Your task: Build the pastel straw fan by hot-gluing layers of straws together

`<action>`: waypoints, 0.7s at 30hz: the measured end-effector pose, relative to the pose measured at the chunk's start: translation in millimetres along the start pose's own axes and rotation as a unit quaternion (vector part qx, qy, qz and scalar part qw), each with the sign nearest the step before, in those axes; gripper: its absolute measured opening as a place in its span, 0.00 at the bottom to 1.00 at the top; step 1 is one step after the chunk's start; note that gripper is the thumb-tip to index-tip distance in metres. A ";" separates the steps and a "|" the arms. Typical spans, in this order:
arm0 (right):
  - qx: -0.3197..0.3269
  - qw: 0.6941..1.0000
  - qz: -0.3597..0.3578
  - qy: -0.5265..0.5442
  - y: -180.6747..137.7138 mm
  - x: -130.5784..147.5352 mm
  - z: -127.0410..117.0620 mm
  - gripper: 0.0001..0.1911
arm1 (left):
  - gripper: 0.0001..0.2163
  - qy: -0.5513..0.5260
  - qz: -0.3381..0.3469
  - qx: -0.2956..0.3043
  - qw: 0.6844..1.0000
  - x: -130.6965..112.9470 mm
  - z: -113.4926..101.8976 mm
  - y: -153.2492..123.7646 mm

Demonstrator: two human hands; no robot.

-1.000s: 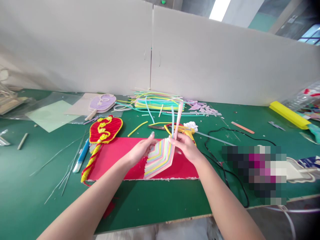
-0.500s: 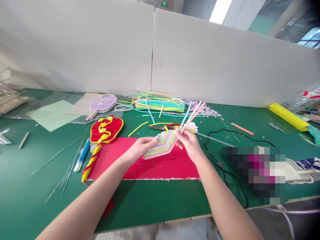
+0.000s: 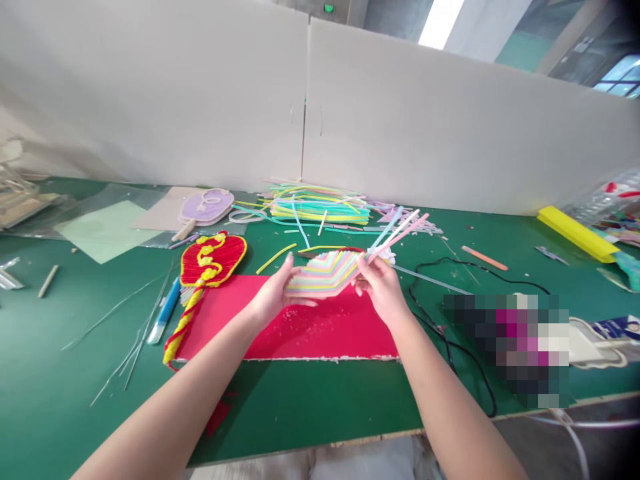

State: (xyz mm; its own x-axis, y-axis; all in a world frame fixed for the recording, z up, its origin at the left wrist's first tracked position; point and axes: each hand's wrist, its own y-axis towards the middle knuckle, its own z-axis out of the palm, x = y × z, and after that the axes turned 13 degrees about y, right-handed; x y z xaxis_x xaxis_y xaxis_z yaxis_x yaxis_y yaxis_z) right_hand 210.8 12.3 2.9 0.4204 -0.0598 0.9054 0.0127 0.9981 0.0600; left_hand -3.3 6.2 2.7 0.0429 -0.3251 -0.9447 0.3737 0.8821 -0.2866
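Observation:
A panel of pastel pipe cleaners (image 3: 327,277), laid side by side in bent pink, yellow, blue and white stripes, is held over the red sheet (image 3: 315,333). My left hand (image 3: 275,287) has its left end between a raised thumb and fingers stretched along the lower edge. At the other end, my right hand (image 3: 377,283) pinches the panel where loose pipe-cleaner ends (image 3: 400,233) fan out up and to the right. Behind the panel, a pair of pliers (image 3: 307,254) is mostly hidden. A red and yellow pipe-cleaner fan (image 3: 213,260) lies left of my left hand.
A heap of pastel pipe cleaners (image 3: 320,207) lies by the white partition (image 3: 200,100). Left are a lilac fan shape (image 3: 206,207), a blue-handled tool (image 3: 167,307) and thin wires (image 3: 135,347). A black cable (image 3: 470,347) and yellow strip (image 3: 577,233) are right.
The panel has tilted flatter and its loose ends have swung down to the right. My left hand has shifted outward, its thumb now raised and its fingers under the panel's edge.

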 end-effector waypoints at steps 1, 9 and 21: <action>-0.015 1.000 0.000 0.017 0.9 0.6 -0.3 0.19 | 0.33 -0.029 0.003 0.018 0.999 -1.9 -1.0 -0.2; -0.072 0.991 0.036 0.106 4.8 2.7 2.2 0.22 | 0.28 -0.071 0.099 0.026 0.992 3.3 0.4 2.6; 0.000 0.994 0.084 0.072 -4.7 -8.0 15.3 0.19 | 0.17 -0.141 0.120 -0.073 0.980 7.3 16.0 1.4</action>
State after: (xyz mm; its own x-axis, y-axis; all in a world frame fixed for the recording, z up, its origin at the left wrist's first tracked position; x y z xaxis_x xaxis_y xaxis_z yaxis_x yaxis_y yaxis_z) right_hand 193.5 7.9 1.8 0.5424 0.1109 0.8328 -0.0687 0.9938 -0.0876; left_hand 12.4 -0.4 -2.1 0.3752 -0.1659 -0.9120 0.1867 0.9772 -0.1010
